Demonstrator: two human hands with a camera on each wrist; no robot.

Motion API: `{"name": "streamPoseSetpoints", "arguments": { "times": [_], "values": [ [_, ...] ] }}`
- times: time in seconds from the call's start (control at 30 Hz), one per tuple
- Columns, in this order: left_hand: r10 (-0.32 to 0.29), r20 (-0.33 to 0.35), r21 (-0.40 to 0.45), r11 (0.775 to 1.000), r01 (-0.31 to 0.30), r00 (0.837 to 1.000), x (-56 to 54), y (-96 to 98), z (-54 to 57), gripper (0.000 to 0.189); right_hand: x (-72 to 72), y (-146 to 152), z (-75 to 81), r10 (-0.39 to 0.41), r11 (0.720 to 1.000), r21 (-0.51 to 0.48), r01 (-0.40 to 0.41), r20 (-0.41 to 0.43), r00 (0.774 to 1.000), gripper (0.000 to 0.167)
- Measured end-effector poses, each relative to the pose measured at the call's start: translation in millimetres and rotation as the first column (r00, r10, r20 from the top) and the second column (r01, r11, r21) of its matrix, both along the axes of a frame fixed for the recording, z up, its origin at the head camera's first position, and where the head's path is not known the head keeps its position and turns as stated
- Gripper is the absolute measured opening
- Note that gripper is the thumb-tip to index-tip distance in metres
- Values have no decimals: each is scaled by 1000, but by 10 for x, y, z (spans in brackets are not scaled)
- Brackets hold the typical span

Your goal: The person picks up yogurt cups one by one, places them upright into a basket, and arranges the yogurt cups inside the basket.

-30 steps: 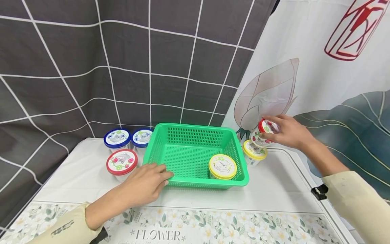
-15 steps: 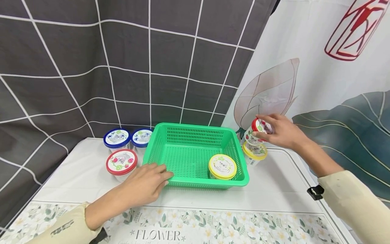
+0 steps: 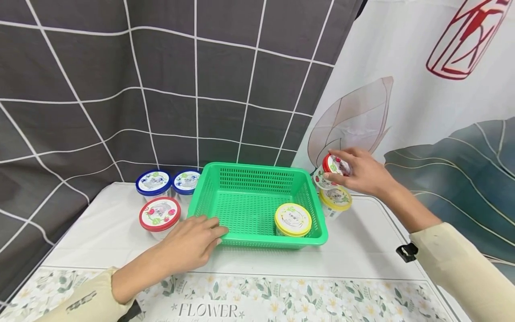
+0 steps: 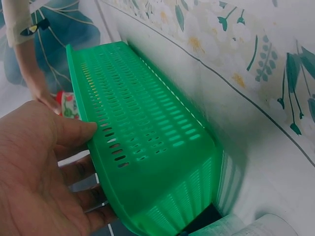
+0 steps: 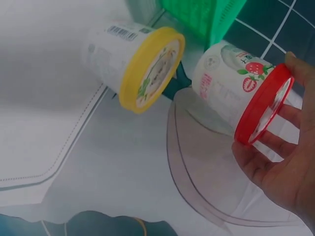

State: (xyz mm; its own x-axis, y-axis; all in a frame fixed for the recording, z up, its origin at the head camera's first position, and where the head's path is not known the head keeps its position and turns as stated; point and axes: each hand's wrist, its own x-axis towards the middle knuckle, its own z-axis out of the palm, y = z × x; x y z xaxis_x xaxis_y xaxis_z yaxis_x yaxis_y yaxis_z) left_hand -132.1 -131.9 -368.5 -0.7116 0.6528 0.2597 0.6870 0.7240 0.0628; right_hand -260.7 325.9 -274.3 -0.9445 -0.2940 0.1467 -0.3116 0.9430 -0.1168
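My right hand [image 3: 364,173] grips the lid edge of a tub with a red lid [image 5: 236,88], fingers and thumb spread round the lid. Strawberries are printed on its white side, and it is raised and tilted in the right wrist view. Just below it in the head view stands a yellow-lidded tub [image 3: 335,200], right of a green plastic basket [image 3: 249,241]. With thumb outside and fingers inside, my left hand [image 3: 195,241] pinches the basket's near left rim. Inside the basket, at its near right corner, is another yellow-lidded tub [image 3: 293,219].
Left of the basket stand two blue-lidded tubs [image 3: 154,182] and a second red-lidded tub [image 3: 160,213]. A dark gridded curtain [image 3: 161,89] hangs behind the basket, and a pale printed cloth [image 3: 402,80] hangs at right. Floral cloth [image 3: 342,297] covers the near table.
My right hand has carried the red-lidded tub leftward, to behind the standing yellow-lidded tub and closer to the basket's right side. My left hand has stayed on the rim.
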Motion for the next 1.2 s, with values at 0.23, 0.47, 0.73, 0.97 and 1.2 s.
{"name": "streamPoseSetpoints", "arguments": {
  "times": [0.23, 0.47, 0.73, 0.97, 1.2],
  "values": [
    [2, 2, -1, 1000, -2, 1000, 1, 0, 0, 25, -3, -127, -8, 37, 999, -16, -37, -2, 999, 86],
    [9, 13, -2, 1000, -9, 1000, 6, -6, 0, 26, -16, -286, -14, 63, 997, -46, -62, 32, 997, 86],
    [-2, -16, 2, 1000, 2, 1000, 4, -3, -7, 24, -47, -421, -58, 104, 993, -56, -104, 11, 994, 81],
    [-8, -21, 6, 1000, 8, 1000, 0, 0, -7, 23, -63, -507, -87, 125, 991, -54, -125, -16, 992, 80],
    [-8, -21, 9, 1000, 8, 1000, 1, -2, -16, 24, -74, -599, -133, 144, 989, -41, -143, 3, 990, 79]
  ]
}}
